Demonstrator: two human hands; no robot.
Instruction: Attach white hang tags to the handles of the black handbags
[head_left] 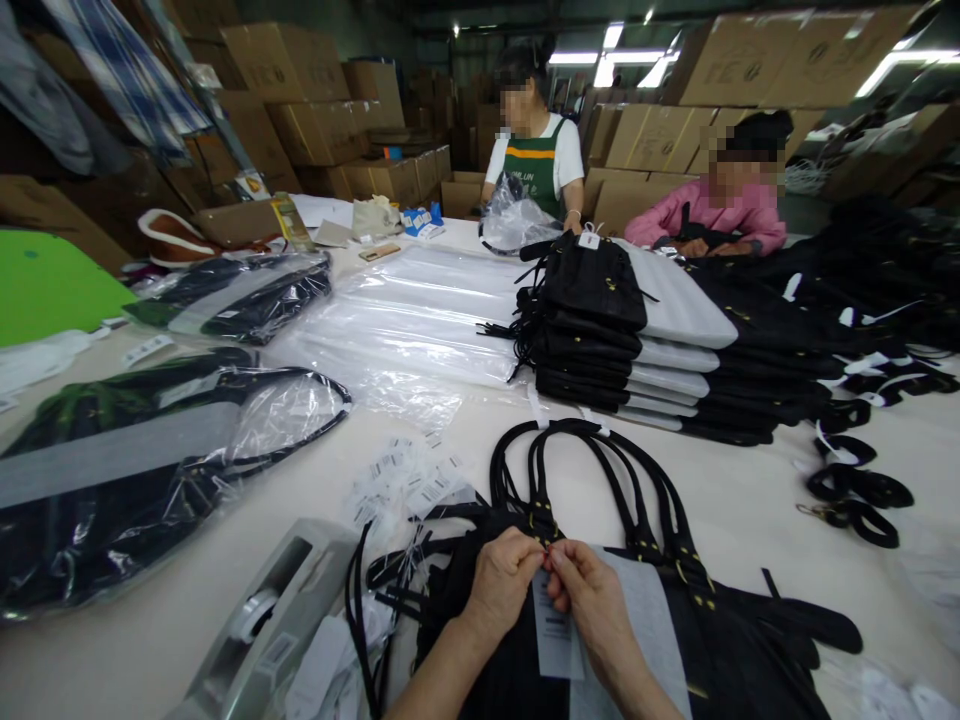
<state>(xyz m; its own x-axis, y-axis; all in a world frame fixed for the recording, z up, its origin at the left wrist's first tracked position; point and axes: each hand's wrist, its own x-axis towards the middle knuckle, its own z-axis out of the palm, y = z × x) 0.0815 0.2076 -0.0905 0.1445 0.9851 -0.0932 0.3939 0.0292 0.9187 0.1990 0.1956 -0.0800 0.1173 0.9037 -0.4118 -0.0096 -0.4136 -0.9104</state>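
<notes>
A black bag [750, 640] with looped handles and a pale grey wrap lies on the table in front of me. Over its upper part, my left hand [504, 580] and my right hand [589, 595] meet fingertip to fingertip, both pinched. Something small and red shows between them, too small to name. A white tag [553, 635] with printed lines hangs just below my fingers, against the bag. Whether either hand holds the tag's string cannot be seen.
Stacked black bags [592, 350] stand beyond the bag, with clear plastic sleeves [420, 310] beside them. Plastic-wrapped bags [112, 480] lie left. Near my left arm are a grey tape dispenser [281, 600] and loose tags [409, 475]. Two people work across the table.
</notes>
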